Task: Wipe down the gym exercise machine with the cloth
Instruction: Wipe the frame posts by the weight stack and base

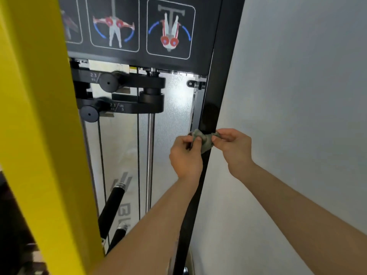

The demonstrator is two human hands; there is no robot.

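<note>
A small grey-green cloth [205,140] is bunched against the black upright post [217,84] at the right side of the gym exercise machine. My left hand [185,155] pinches the cloth's left end, in front of the frosted panel. My right hand [234,146] pinches its right end, on the wall side of the post. The cloth is stretched between both hands across the post's front face. Part of the cloth is hidden by my fingers.
A thick yellow frame beam [37,126] fills the left. Black add-on weights [119,82], cables and a chrome guide rod [151,155] sit behind the frosted panel. Exercise diagrams [169,30] are above. A white wall [297,96] lies close on the right. Black handles [112,209] hang low.
</note>
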